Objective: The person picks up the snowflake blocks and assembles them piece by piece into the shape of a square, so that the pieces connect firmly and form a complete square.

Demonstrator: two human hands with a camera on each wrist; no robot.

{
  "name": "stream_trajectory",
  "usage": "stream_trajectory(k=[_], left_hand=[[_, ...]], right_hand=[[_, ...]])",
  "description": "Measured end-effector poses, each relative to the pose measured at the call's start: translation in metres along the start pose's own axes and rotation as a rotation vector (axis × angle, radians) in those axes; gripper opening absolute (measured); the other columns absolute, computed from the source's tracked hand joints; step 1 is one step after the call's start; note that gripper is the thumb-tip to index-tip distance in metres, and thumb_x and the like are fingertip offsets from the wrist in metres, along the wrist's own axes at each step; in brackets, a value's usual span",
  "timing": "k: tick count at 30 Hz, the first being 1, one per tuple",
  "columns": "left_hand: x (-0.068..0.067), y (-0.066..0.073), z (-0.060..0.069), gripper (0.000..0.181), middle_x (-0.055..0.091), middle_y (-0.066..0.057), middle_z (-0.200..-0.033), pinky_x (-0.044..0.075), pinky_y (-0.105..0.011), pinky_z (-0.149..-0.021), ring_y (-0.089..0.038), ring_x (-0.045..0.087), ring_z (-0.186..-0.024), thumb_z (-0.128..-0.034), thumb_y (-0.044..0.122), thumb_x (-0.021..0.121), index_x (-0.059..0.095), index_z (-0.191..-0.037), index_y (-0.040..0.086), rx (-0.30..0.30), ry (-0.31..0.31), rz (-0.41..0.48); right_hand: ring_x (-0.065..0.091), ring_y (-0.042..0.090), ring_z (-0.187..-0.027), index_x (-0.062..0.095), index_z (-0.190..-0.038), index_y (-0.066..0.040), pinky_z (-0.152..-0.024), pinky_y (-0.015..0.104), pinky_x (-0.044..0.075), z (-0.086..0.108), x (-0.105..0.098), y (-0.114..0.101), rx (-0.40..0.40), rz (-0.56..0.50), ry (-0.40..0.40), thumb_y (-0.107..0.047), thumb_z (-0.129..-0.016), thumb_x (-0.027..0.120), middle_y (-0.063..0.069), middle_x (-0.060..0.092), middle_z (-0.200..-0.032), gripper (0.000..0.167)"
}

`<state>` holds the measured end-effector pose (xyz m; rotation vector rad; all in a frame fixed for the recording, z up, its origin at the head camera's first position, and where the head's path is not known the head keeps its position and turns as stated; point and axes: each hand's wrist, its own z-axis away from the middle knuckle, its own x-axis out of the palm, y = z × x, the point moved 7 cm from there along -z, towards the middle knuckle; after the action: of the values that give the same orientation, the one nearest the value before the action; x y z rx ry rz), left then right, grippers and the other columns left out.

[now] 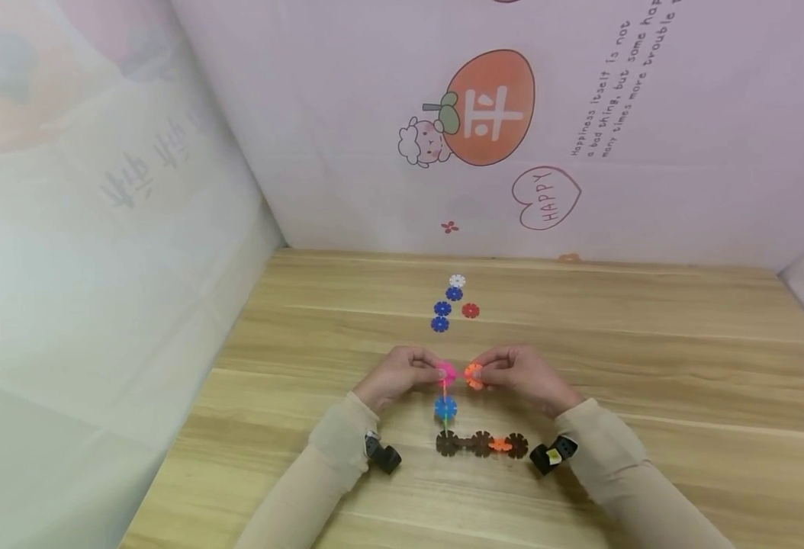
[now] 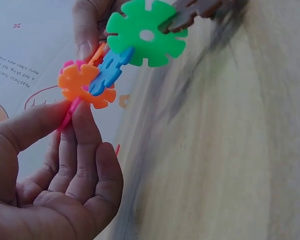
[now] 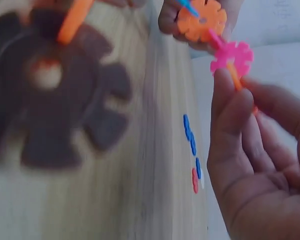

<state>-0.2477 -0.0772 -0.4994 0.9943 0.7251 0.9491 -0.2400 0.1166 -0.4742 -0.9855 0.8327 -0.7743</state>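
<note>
Head view: left hand (image 1: 398,374) pinches pink slotted plastic disc (image 1: 449,370), right hand (image 1: 529,377) similar orange disc (image 1: 471,373); joining apparently in hand, alignment needed next.

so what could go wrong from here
The orange disc in the right hand may sit crooked in, or miss, a notch of the pink disc. Pushing there could loosen the slotted joint between the blue disc and green disc. If the left hand slips, both might sag.

A wood-grained table (image 1: 683,366) is backed by a pale sheet (image 1: 319,152), on which an orange fruit (image 1: 491,107), a sheep (image 1: 421,145), a heart (image 1: 546,198) and lettering (image 1: 622,84) are printed.
</note>
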Motion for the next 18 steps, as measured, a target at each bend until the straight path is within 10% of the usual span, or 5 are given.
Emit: stream_trajectory(k=[8, 18], left_hand=[[-0.005, -0.003, 0.0, 0.019, 0.074, -0.006, -0.098, 0.058, -0.03, -0.087, -0.016, 0.068, -0.088, -0.088, 0.009, 0.071, 0.069, -0.106, 0.003, 0.009, -0.021, 0.015], [-0.008, -0.002, 0.004, 0.02, 0.074, -0.005, -0.098, 0.056, -0.031, -0.09, -0.015, 0.068, -0.089, -0.0872, 0.01, 0.072, 0.069, -0.106, 0.006, -0.016, 0.002, 0.024]], right_hand=[[0.066, 0.023, -0.105, 0.057, -0.131, -0.003, -0.095, 0.038, 0.055, -0.009, -0.007, 0.008, -0.003, 0.067, -0.072, -0.041, -0.098, 0.059, 0.01, 0.068, -0.118, 0.051], [0.063, 0.031, -0.108, 0.063, -0.124, -0.002, -0.092, 0.044, 0.056, -0.035, -0.041, 0.002, -0.077, 0.431, 0.103, -0.027, -0.097, 0.063, 0.016, 0.068, -0.119, 0.037]])
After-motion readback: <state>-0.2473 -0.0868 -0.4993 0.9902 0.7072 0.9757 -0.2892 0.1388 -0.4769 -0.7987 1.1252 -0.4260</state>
